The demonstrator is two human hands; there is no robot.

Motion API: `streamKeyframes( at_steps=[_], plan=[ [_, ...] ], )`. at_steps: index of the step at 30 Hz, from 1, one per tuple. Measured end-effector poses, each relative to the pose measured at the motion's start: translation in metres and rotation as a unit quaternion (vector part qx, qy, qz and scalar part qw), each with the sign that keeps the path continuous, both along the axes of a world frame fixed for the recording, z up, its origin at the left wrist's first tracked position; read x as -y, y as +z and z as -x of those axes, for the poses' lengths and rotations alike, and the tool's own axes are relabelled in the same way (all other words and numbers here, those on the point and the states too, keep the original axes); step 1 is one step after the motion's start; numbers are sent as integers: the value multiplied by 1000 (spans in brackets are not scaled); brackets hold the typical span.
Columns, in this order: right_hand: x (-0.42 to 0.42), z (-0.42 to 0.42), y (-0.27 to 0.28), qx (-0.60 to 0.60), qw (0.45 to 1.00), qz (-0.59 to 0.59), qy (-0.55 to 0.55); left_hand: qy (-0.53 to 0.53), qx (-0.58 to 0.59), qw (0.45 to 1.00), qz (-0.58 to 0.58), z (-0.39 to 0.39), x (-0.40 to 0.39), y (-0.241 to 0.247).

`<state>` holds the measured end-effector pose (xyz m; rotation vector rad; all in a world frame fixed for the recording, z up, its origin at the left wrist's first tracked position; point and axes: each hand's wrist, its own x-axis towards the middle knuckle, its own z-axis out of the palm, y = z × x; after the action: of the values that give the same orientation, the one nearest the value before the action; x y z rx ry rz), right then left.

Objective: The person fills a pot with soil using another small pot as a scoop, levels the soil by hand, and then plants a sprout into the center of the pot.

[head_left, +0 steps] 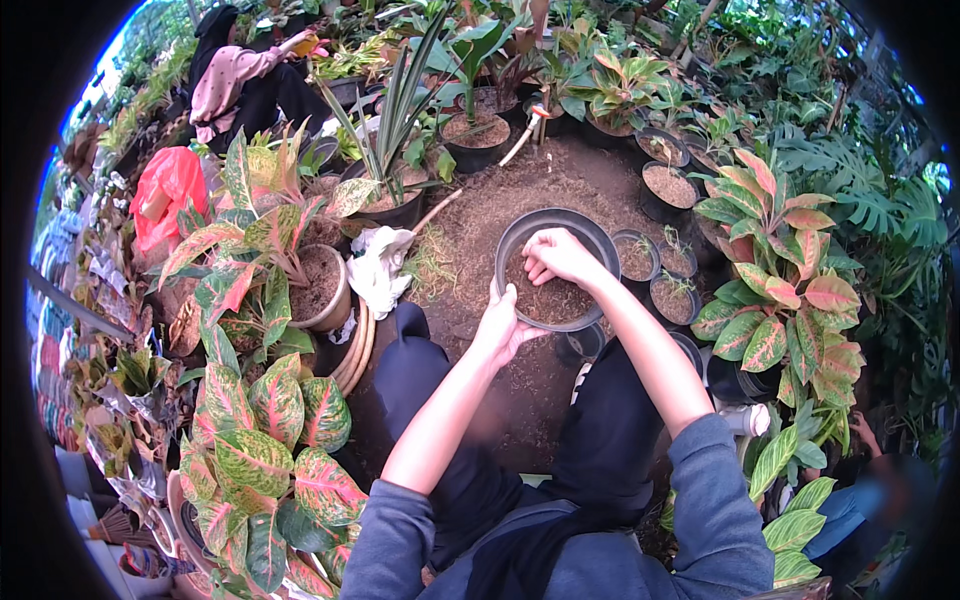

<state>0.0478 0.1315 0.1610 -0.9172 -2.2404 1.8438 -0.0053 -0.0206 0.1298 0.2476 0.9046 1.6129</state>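
Observation:
A round black plastic plant pot holds loose brown potting soil and is tilted a little towards me. My left hand grips its lower left rim, thumb at the edge and fingers spread beneath. Inside the pot, my right hand has its fingers bent down at the soil; whether they pinch anything is hidden. Just right of the pot stand several small black pots with thin green seedlings. Another small black pot is partly under the big one.
A crumpled white cloth and pulled grass lie left of the pot. Potted aglaonemas crowd both sides. Coiled hose lies by a beige pot. One person sits at upper left, another at lower right.

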Motion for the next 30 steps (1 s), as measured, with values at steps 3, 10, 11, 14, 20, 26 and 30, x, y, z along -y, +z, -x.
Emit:
streamKeyframes(
  at_steps=[3, 10, 11, 14, 20, 26, 30],
  plan=[
    [-11, 6, -5, 27, 999, 11, -20, -1, -14, 1000, 2, 1, 2, -2],
    [0, 4, -14, -48, 993, 109, -10, 3, -55, 998, 4, -2, 6, 6],
    [1, 1, -15, -66, 990, 127, 0, 6, -70, 998, 3, -4, 4, 7],
    [11, 2, -16, -102, 977, 184, 46, 11, -64, 998, 11, 2, 6, 2],
    [18, -8, -12, -79, 973, 189, 109, 11, -92, 996, 1, 4, 7, 0],
    [18, -23, -8, 34, 981, 0, 193, 28, -89, 995, 21, 4, 7, 3],
    [11, -27, 11, 121, 952, -257, 112, 32, -66, 997, 5, 8, 11, 2]
  ],
)
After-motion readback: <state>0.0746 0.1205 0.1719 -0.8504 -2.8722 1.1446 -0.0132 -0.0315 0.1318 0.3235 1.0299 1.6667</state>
